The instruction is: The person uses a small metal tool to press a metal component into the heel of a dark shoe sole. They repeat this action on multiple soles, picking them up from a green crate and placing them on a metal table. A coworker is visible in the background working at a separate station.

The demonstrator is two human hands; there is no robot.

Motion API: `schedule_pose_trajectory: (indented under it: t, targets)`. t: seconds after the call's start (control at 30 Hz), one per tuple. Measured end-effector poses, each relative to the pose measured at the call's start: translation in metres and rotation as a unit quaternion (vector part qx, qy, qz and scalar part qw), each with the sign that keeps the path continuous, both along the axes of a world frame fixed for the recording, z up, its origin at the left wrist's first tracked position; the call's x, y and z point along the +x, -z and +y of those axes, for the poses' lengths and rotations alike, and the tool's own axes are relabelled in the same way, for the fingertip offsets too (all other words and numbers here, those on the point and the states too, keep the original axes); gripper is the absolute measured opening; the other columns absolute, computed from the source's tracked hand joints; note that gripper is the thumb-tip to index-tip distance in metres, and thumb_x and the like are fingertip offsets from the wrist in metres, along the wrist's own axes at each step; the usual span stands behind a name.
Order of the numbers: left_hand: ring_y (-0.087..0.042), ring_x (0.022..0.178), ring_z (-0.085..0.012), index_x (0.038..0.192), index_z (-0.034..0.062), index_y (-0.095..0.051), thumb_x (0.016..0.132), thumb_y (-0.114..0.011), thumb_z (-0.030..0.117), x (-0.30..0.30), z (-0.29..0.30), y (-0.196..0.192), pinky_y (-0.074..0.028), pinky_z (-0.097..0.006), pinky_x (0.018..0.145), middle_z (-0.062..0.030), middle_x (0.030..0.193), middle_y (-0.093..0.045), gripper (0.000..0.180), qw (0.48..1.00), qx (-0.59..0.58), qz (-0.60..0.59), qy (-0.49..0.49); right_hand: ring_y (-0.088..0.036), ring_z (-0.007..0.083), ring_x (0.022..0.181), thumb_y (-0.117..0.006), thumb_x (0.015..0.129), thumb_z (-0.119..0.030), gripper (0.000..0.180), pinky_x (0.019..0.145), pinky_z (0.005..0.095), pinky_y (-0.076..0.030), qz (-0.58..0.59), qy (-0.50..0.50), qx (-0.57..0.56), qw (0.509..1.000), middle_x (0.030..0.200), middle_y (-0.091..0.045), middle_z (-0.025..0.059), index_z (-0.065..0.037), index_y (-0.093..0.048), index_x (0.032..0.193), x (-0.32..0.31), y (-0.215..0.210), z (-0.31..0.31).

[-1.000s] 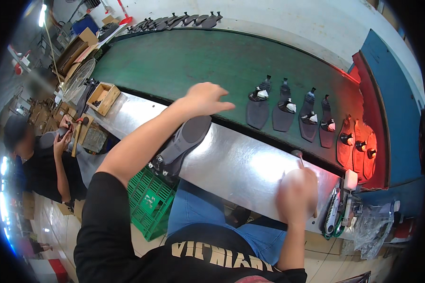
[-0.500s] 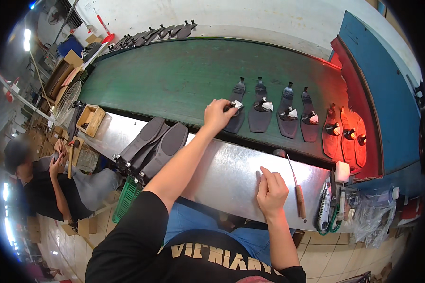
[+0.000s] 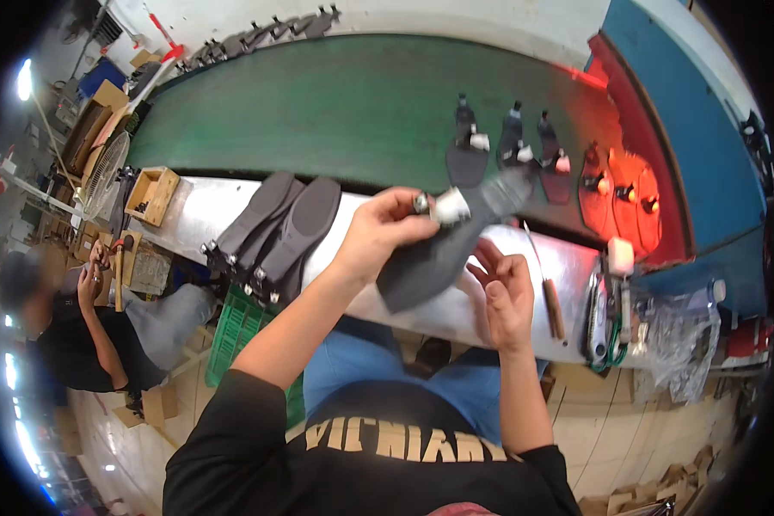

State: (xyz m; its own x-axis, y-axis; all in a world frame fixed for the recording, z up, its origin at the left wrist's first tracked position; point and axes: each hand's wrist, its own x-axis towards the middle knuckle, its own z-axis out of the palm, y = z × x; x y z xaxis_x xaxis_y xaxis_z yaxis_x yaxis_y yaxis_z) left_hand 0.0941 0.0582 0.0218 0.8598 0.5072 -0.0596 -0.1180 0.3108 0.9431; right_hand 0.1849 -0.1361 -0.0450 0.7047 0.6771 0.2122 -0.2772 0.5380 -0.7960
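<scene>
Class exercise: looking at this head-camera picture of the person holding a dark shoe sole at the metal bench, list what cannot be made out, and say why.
- Dark shoe sole: motion blur hides its surface, head view.
- Left hand: its fingers cover the white piece's attachment.
- Right hand: whether it touches the sole is unclear.
- Soles on the green belt: too small for detail.
- Co-worker: bent by the fisheye rim.

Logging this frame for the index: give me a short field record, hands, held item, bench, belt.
left hand: fingers pinch a dark shoe sole at its white heel piece, lifted over the bench
right hand: open, under the sole's edge
metal bench: two dark soles lying side by side; wooden-handled tool at right
green belt: three soles in a row; more under red light
co-worker: seated at left
</scene>
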Motion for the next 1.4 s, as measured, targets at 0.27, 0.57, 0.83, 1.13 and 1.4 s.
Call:
schedule_pose_trajectory:
  t: [0.27, 0.57, 0.83, 1.13, 1.4]
  targets:
    - [-0.062, 0.11, -0.0239, 0.106, 0.0015, -0.068, 0.078, -0.067, -0.007, -0.09, -0.042, 0.03, -0.051, -0.037, 0.095, -0.0165, 0.127, -0.06, 0.029, 0.991, -0.118, -0.019, 0.058, -0.056, 0.0168, 0.088, -0.066, 0.078, 0.001, 0.022, 0.096, 0.0411, -0.046, 0.005, 0.011, -0.038, 0.999, 0.092, -0.054, 0.0072, -0.006, -0.048, 0.087, -0.039, -0.062, -0.004]
    - [-0.065, 0.096, -0.0172, 0.114, 0.0007, -0.063, 0.082, -0.065, -0.004, -0.109, -0.041, 0.04, -0.059, -0.027, 0.072, -0.0131, 0.114, -0.065, 0.032, 0.988, -0.154, 0.007, 0.023, -0.047, 0.0086, 0.077, -0.079, 0.072, 0.0, 0.036, 0.07, 0.0221, -0.041, -0.208, 0.055, -0.23, 0.949, 0.089, -0.051, 0.0029, -0.004, -0.048, 0.09, -0.072, -0.038, -0.02]
    - [-0.066, 0.092, -0.0162, 0.117, -0.0003, -0.062, 0.082, -0.065, -0.004, -0.112, -0.042, 0.037, -0.06, -0.027, 0.068, -0.0117, 0.111, -0.065, 0.035, 0.991, -0.132, 0.016, 0.011, -0.061, 0.0186, 0.098, -0.076, 0.071, 0.0, 0.048, 0.088, 0.0289, -0.046, -0.198, 0.04, -0.25, 0.947, 0.105, -0.065, 0.0124, 0.003, -0.061, 0.116, -0.081, -0.042, -0.016]
    - [-0.067, 0.093, -0.0184, 0.113, -0.003, -0.063, 0.079, -0.073, 0.002, -0.114, -0.042, 0.038, -0.06, -0.026, 0.069, -0.018, 0.113, -0.065, 0.036, 0.991, -0.129, 0.002, 0.04, -0.065, 0.0231, 0.095, -0.07, 0.076, 0.002, 0.035, 0.085, 0.0302, -0.048, -0.24, 0.023, -0.231, 0.943, 0.104, -0.068, 0.0148, 0.003, -0.065, 0.111, -0.085, -0.035, -0.024]
    - [-0.067, 0.092, -0.0184, 0.111, -0.0045, -0.064, 0.079, -0.069, -0.002, -0.114, -0.042, 0.036, -0.059, -0.027, 0.07, -0.0178, 0.112, -0.065, 0.033, 0.992, -0.122, 0.01, 0.043, -0.064, 0.0231, 0.094, -0.069, 0.077, 0.003, 0.033, 0.084, 0.0301, -0.049, -0.241, 0.015, -0.222, 0.945, 0.104, -0.068, 0.0148, 0.003, -0.066, 0.109, -0.085, -0.031, -0.023]
